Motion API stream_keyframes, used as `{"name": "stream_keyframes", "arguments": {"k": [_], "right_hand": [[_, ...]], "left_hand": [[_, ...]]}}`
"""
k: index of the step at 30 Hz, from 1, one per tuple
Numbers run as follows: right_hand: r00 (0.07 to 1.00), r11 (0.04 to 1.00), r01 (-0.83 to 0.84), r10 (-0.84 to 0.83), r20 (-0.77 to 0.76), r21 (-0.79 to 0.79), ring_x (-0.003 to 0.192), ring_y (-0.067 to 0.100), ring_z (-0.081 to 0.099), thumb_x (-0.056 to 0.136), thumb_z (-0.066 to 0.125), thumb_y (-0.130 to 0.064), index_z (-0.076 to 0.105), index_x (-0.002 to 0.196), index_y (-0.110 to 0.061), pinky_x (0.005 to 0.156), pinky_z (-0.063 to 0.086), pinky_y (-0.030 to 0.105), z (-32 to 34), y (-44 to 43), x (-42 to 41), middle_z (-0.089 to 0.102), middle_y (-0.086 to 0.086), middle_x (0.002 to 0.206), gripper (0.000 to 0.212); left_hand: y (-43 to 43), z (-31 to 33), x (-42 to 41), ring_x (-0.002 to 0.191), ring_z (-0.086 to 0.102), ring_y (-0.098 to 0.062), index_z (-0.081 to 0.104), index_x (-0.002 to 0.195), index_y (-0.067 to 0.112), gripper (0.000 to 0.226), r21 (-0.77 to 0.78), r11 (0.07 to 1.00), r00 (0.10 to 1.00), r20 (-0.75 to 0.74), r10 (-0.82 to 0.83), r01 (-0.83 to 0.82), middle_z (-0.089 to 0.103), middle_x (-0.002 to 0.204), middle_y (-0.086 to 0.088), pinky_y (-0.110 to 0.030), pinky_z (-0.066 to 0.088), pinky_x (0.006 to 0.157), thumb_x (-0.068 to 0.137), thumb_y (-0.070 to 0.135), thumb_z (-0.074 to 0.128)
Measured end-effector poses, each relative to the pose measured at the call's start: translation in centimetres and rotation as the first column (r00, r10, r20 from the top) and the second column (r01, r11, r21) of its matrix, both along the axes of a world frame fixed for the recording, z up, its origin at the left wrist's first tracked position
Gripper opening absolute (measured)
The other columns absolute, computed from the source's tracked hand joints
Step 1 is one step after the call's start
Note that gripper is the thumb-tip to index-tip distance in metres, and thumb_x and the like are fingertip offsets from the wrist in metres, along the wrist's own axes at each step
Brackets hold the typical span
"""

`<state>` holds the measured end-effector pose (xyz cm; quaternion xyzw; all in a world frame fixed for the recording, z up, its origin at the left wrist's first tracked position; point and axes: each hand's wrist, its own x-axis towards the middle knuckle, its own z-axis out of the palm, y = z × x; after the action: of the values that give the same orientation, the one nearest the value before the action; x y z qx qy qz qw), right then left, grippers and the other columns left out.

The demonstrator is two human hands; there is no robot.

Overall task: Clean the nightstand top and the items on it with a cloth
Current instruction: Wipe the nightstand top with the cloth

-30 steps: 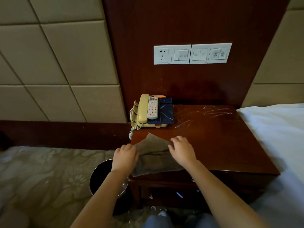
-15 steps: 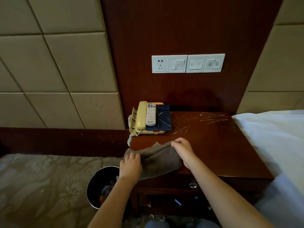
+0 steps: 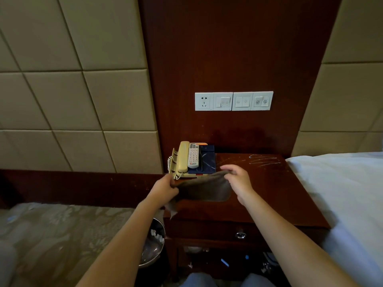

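Right now both hands pinch the grey-brown cloth (image 3: 204, 189) taut above the nightstand (image 3: 269, 195) top's front-left corner, left hand (image 3: 164, 188) on one end, right hand (image 3: 238, 180) on the other. Soft and limp, it sags between them; bunching it in one palm should make wiping easier.

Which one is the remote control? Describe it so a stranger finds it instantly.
Find the dark wooden nightstand beside the white bed. At its back left corner sits a cream corded telephone. The slim white remote control lies on it, between the cream handset and a navy blue folder; only it has rows of small buttons.
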<state>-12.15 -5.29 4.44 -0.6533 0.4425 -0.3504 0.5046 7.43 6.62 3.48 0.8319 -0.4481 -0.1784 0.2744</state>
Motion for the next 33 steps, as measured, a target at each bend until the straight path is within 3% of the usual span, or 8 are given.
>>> {"name": "stream_keyframes", "arguments": {"k": [3, 6, 10, 16, 22, 25, 29, 33], "right_hand": [[0.992, 0.978, -0.001, -0.024, -0.121, -0.208, 0.102, 0.016, 0.056, 0.093, 0.052, -0.003, 0.066, 0.103, -0.013, 0.086, 0.047, 0.029, 1.0, 0.5, -1.1, 0.064, 0.003, 0.107, 0.019], [0.955, 0.914, -0.057, -0.068, -0.29, -0.402, 0.087, 0.014, 0.057, 0.092, 0.057, -0.01, 0.062, 0.091, -0.014, 0.071, 0.045, 0.024, 1.6, 0.9, -2.3, 0.062, 0.0, 0.092, 0.007], [0.897, 0.847, -0.134, -0.117, -0.427, -0.514, 0.083, 0.015, 0.055, 0.092, 0.056, -0.013, 0.055, 0.087, -0.015, 0.07, 0.048, 0.025, 1.2, 1.1, -3.2, 0.055, -0.001, 0.09, 0.006], [0.896, 0.934, -0.169, 0.013, -0.445, -0.315, 0.074, 0.012, 0.055, 0.095, 0.051, -0.012, 0.048, 0.09, -0.016, 0.059, 0.042, 0.019, 0.2, 0.6, -3.8, 0.055, 0.0, 0.085, 0.007], [0.902, 0.926, -0.193, 0.037, -0.431, -0.326, 0.084, 0.016, 0.058, 0.095, 0.052, -0.011, 0.054, 0.092, -0.015, 0.066, 0.045, 0.023, 0.5, 0.8, -4.4, 0.06, 0.003, 0.092, 0.006], [0.895, 0.919, -0.202, 0.034, -0.444, -0.338, 0.085, 0.015, 0.058, 0.096, 0.05, -0.013, 0.055, 0.094, -0.016, 0.065, 0.044, 0.022, 0.9, 1.1, -4.5, 0.06, 0.003, 0.094, 0.006], [0.887, 0.911, -0.214, 0.03, -0.46, -0.353, 0.084, 0.015, 0.058, 0.098, 0.048, -0.014, 0.055, 0.097, -0.018, 0.063, 0.043, 0.021, 1.6, 1.3, -4.6, 0.06, 0.002, 0.096, 0.008], [0.885, 0.906, -0.233, 0.047, -0.463, -0.353, 0.089, 0.017, 0.057, 0.098, 0.046, -0.013, 0.056, 0.099, -0.017, 0.07, 0.046, 0.025, 1.8, 1.2, -4.9, 0.06, 0.004, 0.099, 0.011]], "left_hand": [[0.4, 1.9, -0.2, 0.072, 0.047, -0.01, 0.043, 0.078, 0.021, 0.023, -0.019, 1.0, 0.999, -0.045, 0.006, -0.007, 0.05, 0.081, 0.002, -0.021, 0.039, 0.058, 0.083, 0.006, 0.061], [0.6, 3.2, -0.4, 0.102, 0.056, -0.021, 0.054, 0.107, 0.013, 0.025, 0.003, 0.999, 0.996, -0.075, -0.043, 0.044, 0.057, 0.106, -0.004, -0.032, 0.047, 0.086, 0.085, 0.007, 0.064], [0.9, 4.1, -1.1, 0.114, 0.053, -0.026, 0.057, 0.12, 0.008, 0.031, 0.201, 0.966, 0.984, -0.105, -0.144, 0.163, 0.058, 0.119, -0.011, -0.032, 0.04, 0.093, 0.09, 0.015, 0.06], [0.8, 3.3, -1.4, 0.114, 0.056, -0.029, 0.056, 0.123, 0.007, 0.041, 0.355, 0.917, 0.967, -0.231, -0.105, 0.184, 0.059, 0.123, -0.014, -0.042, 0.043, 0.103, 0.088, 0.026, 0.064], [0.9, 3.3, -1.5, 0.116, 0.052, -0.028, 0.052, 0.108, 0.017, 0.026, 0.338, 0.918, 0.956, -0.269, -0.119, 0.21, 0.055, 0.126, -0.012, -0.04, 0.042, 0.101, 0.086, 0.02, 0.066], [1.1, 3.6, -1.6, 0.119, 0.049, -0.028, 0.048, 0.121, 0.012, 0.049, 0.34, 0.919, 0.963, -0.241, -0.121, 0.2, 0.051, 0.132, -0.011, -0.04, 0.04, 0.103, 0.081, 0.029, 0.072], [1.4, 4.4, -2.4, 0.129, 0.042, -0.03, 0.035, 0.141, 0.011, 0.087, 0.319, 0.925, 0.929, -0.359, -0.086, 0.208, 0.042, 0.142, -0.01, -0.041, 0.036, 0.107, 0.076, 0.063, 0.062], [1.4, 4.7, -2.1, 0.111, 0.051, -0.024, 0.046, 0.121, 0.014, 0.043, 0.274, 0.952, 0.933, -0.357, -0.033, 0.138, 0.049, 0.133, -0.013, -0.038, 0.043, 0.098, 0.093, 0.046, 0.05]]}}
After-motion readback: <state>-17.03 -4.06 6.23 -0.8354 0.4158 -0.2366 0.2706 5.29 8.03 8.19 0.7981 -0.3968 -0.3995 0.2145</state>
